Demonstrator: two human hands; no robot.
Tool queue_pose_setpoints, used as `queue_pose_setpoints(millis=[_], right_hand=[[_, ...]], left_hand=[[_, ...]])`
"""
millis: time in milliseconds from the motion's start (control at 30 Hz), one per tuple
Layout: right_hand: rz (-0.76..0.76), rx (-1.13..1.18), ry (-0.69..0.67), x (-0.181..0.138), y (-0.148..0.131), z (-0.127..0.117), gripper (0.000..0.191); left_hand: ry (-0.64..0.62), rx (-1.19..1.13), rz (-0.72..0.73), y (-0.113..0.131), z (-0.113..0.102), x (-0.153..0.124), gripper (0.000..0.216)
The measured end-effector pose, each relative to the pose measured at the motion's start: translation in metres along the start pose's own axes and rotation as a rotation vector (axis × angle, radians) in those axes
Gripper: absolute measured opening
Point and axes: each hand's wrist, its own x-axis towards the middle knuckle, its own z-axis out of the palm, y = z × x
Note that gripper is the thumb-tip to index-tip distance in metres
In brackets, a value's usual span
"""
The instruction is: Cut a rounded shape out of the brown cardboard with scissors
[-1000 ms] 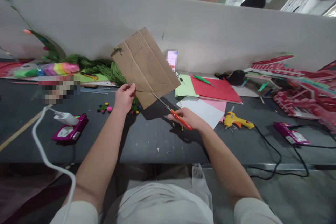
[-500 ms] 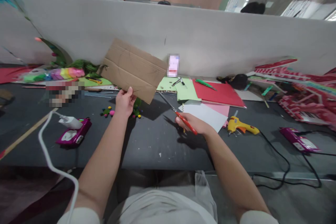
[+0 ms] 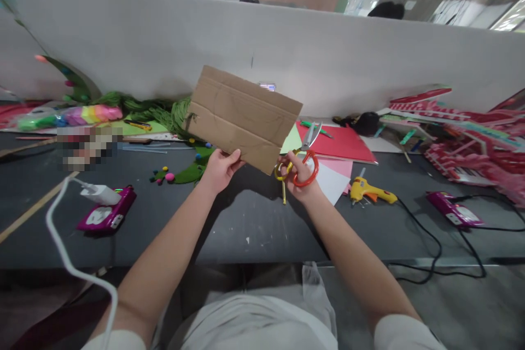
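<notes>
A flat piece of brown cardboard (image 3: 241,115) with faint curved lines and creases is raised above the table. My left hand (image 3: 223,168) pinches its lower edge, thumb on the near face. Close to the board's lower right corner, my right hand (image 3: 301,175) holds a pair of scissors (image 3: 311,145), fingers in the loops. One loop is red, the other yellowish, and the blades are parted and point up and away. Behind the left hand lies a green felt piece (image 3: 191,171) with coloured pompoms, partly hidden by the hand and board.
A yellow glue gun (image 3: 373,192) lies on the right, its black cord running off the table edge. Purple power strips (image 3: 109,210) sit at both sides. Red sheets (image 3: 344,145), white paper (image 3: 330,180) and green yarn (image 3: 141,106) line the back. A white cable (image 3: 61,249) hangs left.
The cardboard and my left hand have moved right, closer to the scissors. My right hand has turned the scissors so the blades point upward and stand apart. The view has shifted slightly.
</notes>
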Motion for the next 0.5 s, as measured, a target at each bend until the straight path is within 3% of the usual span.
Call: queue_pose_setpoints(millis=[267, 500], right_hand=[[0.072, 0.129, -0.083, -0.004, 0.001, 0.000, 0.053], [-0.147, 0.075, 0.077, -0.004, 0.000, 0.004, 0.053]], left_hand=[[0.018, 0.009, -0.027, -0.016, 0.007, -0.002, 0.043], [-0.014, 0.058, -0.060, -0.011, 0.010, -0.008, 0.041]])
